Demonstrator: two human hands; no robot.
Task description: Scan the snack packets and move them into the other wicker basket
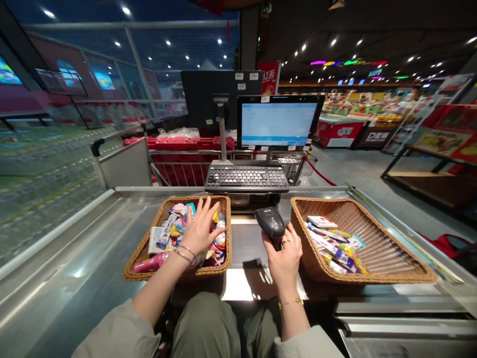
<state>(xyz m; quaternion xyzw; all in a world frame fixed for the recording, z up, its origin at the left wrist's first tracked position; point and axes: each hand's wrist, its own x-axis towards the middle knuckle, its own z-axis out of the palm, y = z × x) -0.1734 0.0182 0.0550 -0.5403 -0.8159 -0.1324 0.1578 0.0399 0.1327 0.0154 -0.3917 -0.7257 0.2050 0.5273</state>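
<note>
My left hand (201, 226) spreads, fingers parted, over packets (159, 237) in the left basket (228, 238), my right hand (285, 258) wraps the scanner (270, 222) beside the right basket (391, 246), and, piled so loosely, those packets could spill out if I rake too hard.

Dark ceiling (391, 30) above grey floor (357, 161)

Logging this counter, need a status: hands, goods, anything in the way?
Left hand open over goods in left basket, contact unclear. Right hand gripping scanner, between baskets. More goods in right basket. Nothing seen blocking either hand.
</note>
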